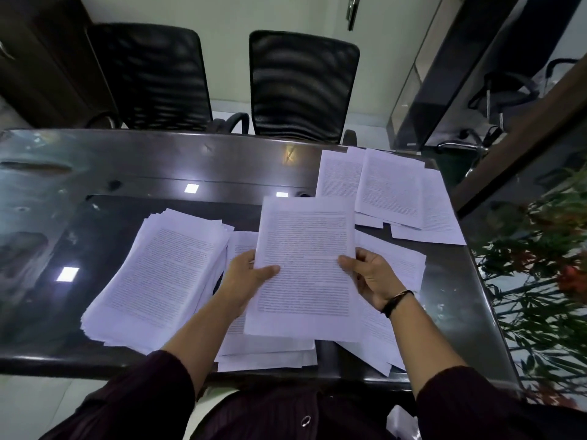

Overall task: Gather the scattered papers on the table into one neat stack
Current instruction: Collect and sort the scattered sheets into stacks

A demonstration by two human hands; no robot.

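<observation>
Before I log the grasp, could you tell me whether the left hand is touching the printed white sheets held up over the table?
Touching. The head view shows the left hand gripping the printed white sheets, thumb across their front.

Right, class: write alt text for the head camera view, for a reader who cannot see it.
Both hands, left hand and right hand, hold a printed sheaf of pages above a glossy dark table. A thick paper stack lies to the left, loose sheets far right, two black chairs beyond.
</observation>
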